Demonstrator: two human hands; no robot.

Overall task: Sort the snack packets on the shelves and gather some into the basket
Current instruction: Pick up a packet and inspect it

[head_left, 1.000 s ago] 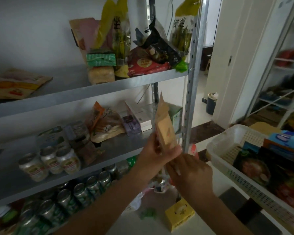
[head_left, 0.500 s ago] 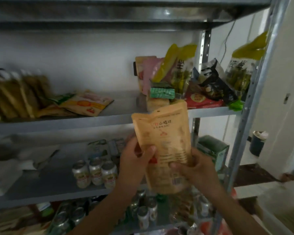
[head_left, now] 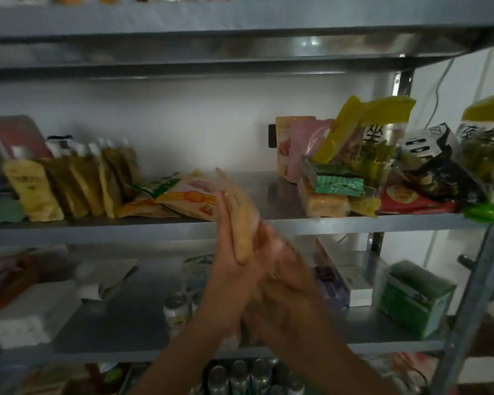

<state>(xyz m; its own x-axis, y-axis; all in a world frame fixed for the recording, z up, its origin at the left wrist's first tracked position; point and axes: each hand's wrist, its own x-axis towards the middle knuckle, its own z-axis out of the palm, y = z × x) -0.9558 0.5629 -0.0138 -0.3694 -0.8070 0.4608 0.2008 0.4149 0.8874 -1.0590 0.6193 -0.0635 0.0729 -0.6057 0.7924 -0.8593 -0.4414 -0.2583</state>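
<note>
While raised together before the middle shelf (head_left: 280, 223), clamp a tan packet (head_left: 241, 215) edge-on at its front lip: left hand (head_left: 226, 260) flat and straight against the left face, right hand (head_left: 281, 269) blurred, curled round the near edge. Tilts left towards flat yellow packets (head_left: 187, 199). Beyond, grey metal, white wall (head_left: 183, 124).

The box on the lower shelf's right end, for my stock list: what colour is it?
The box is green; the head view shows it best.

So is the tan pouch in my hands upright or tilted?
Tilted: the tan pouch leans its top leftward, held between left hand and right hand.
</note>
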